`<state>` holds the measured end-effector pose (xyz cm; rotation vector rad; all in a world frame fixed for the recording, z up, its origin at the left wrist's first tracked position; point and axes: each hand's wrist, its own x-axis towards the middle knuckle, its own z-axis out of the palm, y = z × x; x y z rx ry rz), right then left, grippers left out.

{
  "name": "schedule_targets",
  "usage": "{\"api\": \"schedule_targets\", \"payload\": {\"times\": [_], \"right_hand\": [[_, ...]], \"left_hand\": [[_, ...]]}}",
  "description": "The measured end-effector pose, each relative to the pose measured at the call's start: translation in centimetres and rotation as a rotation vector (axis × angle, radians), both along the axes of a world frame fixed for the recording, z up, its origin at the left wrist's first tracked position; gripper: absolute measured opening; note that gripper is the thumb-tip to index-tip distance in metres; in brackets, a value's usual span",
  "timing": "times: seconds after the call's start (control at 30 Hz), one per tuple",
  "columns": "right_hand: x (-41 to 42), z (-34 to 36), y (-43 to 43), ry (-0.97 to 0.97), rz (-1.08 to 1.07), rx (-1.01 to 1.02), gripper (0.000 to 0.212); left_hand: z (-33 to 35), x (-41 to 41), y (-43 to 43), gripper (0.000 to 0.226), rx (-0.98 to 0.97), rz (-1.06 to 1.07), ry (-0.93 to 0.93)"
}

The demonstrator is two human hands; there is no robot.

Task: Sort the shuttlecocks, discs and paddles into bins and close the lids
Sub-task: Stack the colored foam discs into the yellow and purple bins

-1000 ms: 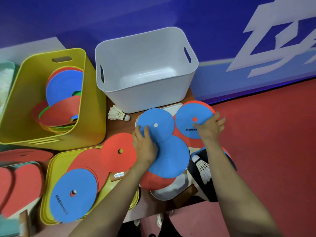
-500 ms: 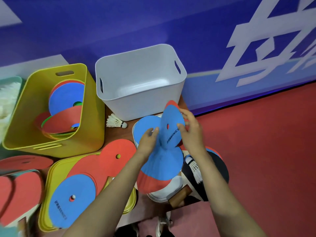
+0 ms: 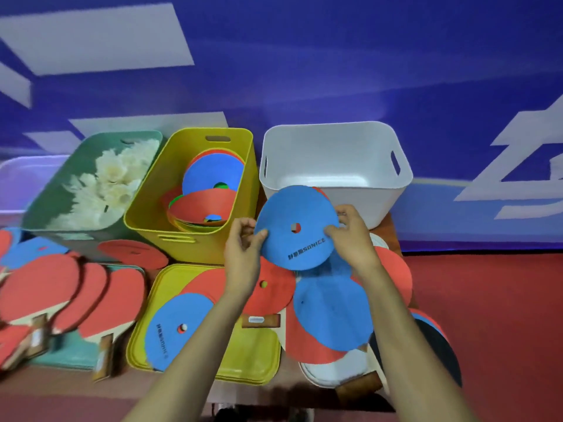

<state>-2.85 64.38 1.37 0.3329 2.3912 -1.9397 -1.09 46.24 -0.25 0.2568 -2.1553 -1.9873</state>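
The person is holding a blue disc (image 3: pixel 297 228) up with both hands. The left hand (image 3: pixel 243 257) is pinching the disc's left edge with its thumb and fingers. The right hand (image 3: pixel 355 239) is pinching the right edge the same way. The disc is tilting up in front of the white bin (image 3: pixel 335 166), just above the desk (image 3: pixel 393 236). A bit of red is peeking out behind its top edge.

The white bin is sitting open with nothing showing inside. Beside it, the yellow bin (image 3: pixel 195 242) is holding red and blue discs. The green bin (image 3: pixel 61 196) further left is holding white shuttlecocks (image 3: pixel 112 178).

Under the hands, more red and blue discs (image 3: pixel 332 315) are lying in a loose pile on the desk. The yellow lid (image 3: pixel 249 354) is lying flat in front of the yellow bin, with another blue disc (image 3: pixel 176 330) resting on it. Red paddles (image 3: pixel 54 287) are lying side by side on the left.
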Motion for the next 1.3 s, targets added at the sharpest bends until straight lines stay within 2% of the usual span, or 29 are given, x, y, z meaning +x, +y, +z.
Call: {"api": "schedule_targets", "payload": {"times": [0.07, 0.13, 0.17, 0.37, 0.5, 0.63, 0.73, 0.83, 0.93, 1.0, 1.13, 1.3], "right_hand": [[-0.3, 0.4, -1.3, 0.027, 0.036, -0.072, 0.039], [-0.5, 1.4, -2.5, 0.093, 0.079, -0.101, 0.056], [-0.6, 2.1, -3.1, 0.132, 0.098, -0.083, 0.057], [-2.5, 6.5, -8.1, 0.243, 0.209, 0.098, 0.051], [-4.0, 9.1, -11.3, 0.173, 0.388, 0.187, 0.056], [-4.9, 10.8, -15.4, 0.160, 0.477, 0.224, 0.052], [-5.4, 12.0, -18.7, 0.164, 0.425, 0.291, 0.034], [-5.9, 13.0, -22.6, 0.206, 0.316, 0.392, 0.031], [-6.6, 13.7, -27.9, 0.308, 0.202, 0.369, 0.029], [-7.4, 13.7, -32.1, 0.369, 0.153, 0.338, 0.026], [-9.3, 13.2, -40.2, 0.428, 0.096, 0.414, 0.021], [-10.6, 12.6, -50.1, 0.521, 0.120, 0.472, 0.028]], "left_hand": [[1.5, 0.3, -1.5, 0.014, -0.090, 0.014, 0.087], [2.7, 0.3, -2.9, 0.014, -0.081, 0.055, 0.117], [3.1, 0.3, -3.6, 0.016, -0.067, 0.078, 0.121], [5.4, 0.1, -8.0, 0.027, 0.006, 0.222, 0.182], [6.5, 0.3, -12.0, 0.031, -0.061, 0.234, 0.288], [6.7, -0.2, -16.7, 0.029, 0.037, 0.251, 0.294], [6.9, -1.5, -20.2, 0.026, 0.155, 0.254, 0.294], [6.6, -3.4, -24.5, 0.026, 0.208, 0.246, 0.295], [6.5, -5.1, -30.3, 0.029, 0.273, 0.321, 0.273], [6.4, -5.9, -34.7, 0.030, 0.276, 0.370, 0.273], [6.3, -6.5, -42.7, 0.032, 0.255, 0.443, 0.274], [5.6, -7.3, -52.4, 0.032, 0.243, 0.562, 0.229]]}}
